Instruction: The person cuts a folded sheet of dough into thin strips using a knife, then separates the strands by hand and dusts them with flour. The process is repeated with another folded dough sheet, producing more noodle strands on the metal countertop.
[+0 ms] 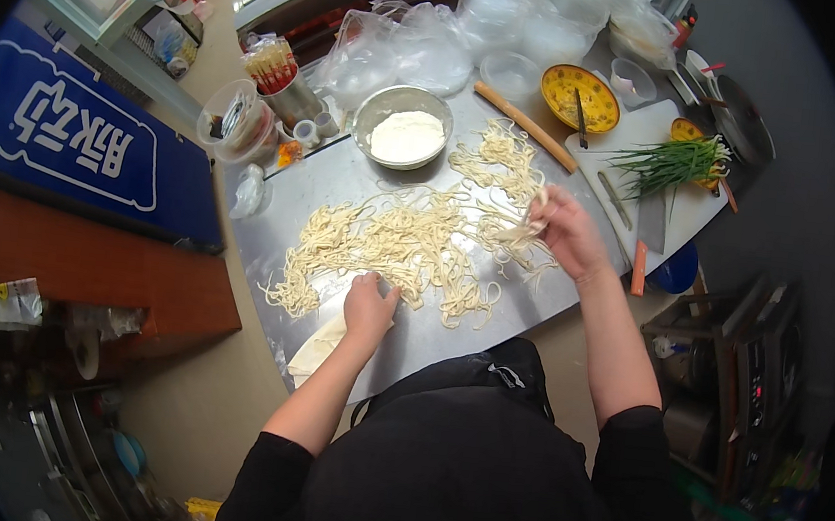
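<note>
Fresh hand-cut noodles (412, 234) lie in a loose, tangled heap across the steel worktable (408, 357). My right hand (571, 234) is raised at the heap's right side, with a few noodle strands (522, 233) pinched between thumb and fingers. At the near left, my left hand (370, 309) rests by the upper end of a folded dough sheet (320, 350), its fingertips at the edge of the noodles. Whether those fingers grip anything is hidden. A metal bowl of white flour (408, 137) stands behind the heap.
A wooden rolling pin (525, 126) lies near a yellow bowl (580, 99) with chopsticks. On the white cutting board (601, 154) are green scallions (672, 164) and a knife with an orange handle (639, 268). Plastic-wrapped containers (437, 51) line the back; a skewer-filled canister (290, 97) stands left.
</note>
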The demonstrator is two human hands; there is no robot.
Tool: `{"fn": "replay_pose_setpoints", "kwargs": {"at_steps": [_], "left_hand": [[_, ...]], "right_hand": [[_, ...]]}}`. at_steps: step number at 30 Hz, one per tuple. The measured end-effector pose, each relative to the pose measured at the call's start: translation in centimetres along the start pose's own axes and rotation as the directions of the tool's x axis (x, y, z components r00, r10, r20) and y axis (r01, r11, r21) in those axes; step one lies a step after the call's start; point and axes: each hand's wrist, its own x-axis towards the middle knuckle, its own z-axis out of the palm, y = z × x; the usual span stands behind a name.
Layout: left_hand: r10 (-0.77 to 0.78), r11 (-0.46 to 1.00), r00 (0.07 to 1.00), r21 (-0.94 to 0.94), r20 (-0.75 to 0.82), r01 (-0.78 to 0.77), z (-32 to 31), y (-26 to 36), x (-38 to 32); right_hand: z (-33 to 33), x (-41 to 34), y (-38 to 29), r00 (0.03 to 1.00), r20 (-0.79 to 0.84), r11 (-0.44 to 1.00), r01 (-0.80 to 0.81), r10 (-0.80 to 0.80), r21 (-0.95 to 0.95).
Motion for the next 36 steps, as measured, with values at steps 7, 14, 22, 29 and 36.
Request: {"fn": "replay_pose_setpoints", "kwargs": {"at_steps": [7, 14, 22, 29, 36], "left_hand": [[-0.070, 0.997, 0.997, 0.024, -0.019, 0.070, 1.5, 4.3, 1.5], [-0.408, 0.695, 0.868, -0.520, 0.284, 0.497, 3.1, 0.6, 3.7], [-0.032, -0.027, 0.813, -0.814, 0.581, 0.581, -7.4, 2.8, 4.1], [-0.310, 0.598, 0.899, -0.672, 0.309, 0.437, -3.2, -1.3, 2.0], [-0.326, 0.736, 0.939, -0.595, 0.108, 0.324, -1.7, -3.1, 0.3]], "right_hand": [[3.3, 0.3, -3.4, 0.988, 0.147, 0.998, -0.049, 0.055, -0.045], [4.4, -0.5, -2.8, 0.975, 0.201, 0.979, -0.059, 0.098, -0.194], [-2.0, -0.6, 5.4, 0.982, 0.051, -0.398, -0.025, -0.181, -0.917], [8.2, -0.5, 15.0, 0.953, 0.296, 0.168, 0.281, 0.072, -0.945], [9.2, 1.3, 18.6, 0.958, 0.288, 0.012, 0.288, -0.014, -0.958]]}}
